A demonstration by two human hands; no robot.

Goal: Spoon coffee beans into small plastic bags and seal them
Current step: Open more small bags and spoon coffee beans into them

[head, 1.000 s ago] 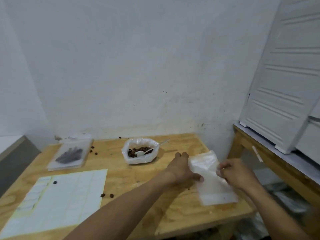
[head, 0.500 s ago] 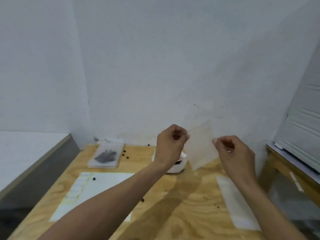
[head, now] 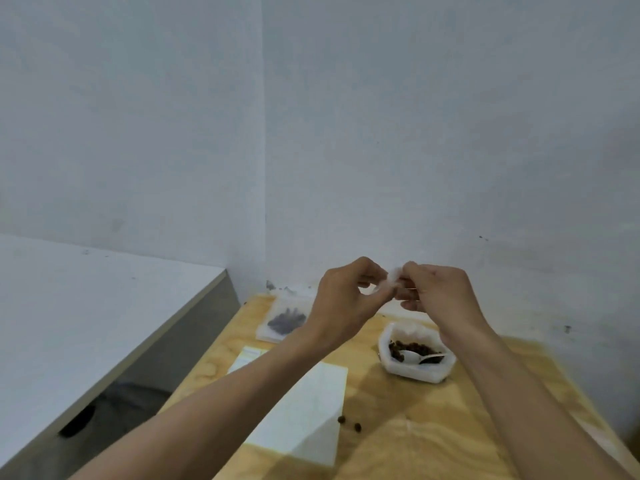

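A white tub (head: 415, 370) sits on the wooden table (head: 433, 441), toward its far right, and holds a shallow heap of dark coffee beans (head: 412, 348) with a pale spoon (head: 420, 357) lying in them, its bowl among the beans and its handle pointing right. Farther back and to the left, near the wall, a clear bag (head: 285, 320) lies flat with a dark clump of beans inside it; whether it is sealed cannot be told. A white sheet (head: 311, 420) lies on the table in front of that bag, partly hidden by the left forearm, and two loose beans (head: 349, 423) rest on the wood just beside its right edge. Both hands are raised above the table, close together in front of the wall. The left hand (head: 341, 303) has its fingers curled and its thumb and fingertips pinch one side of a small plastic bag (head: 389, 280); the right hand (head: 438, 294) is curled the same way and pinches the other side, so the two grips almost touch. The small bag shows only as a crumpled pale scrap between the fingertips, with most of it hidden by the hands, so whether it is open or holds anything cannot be told. It hangs in the air above and behind the tub, well clear of the spoon and the beans.
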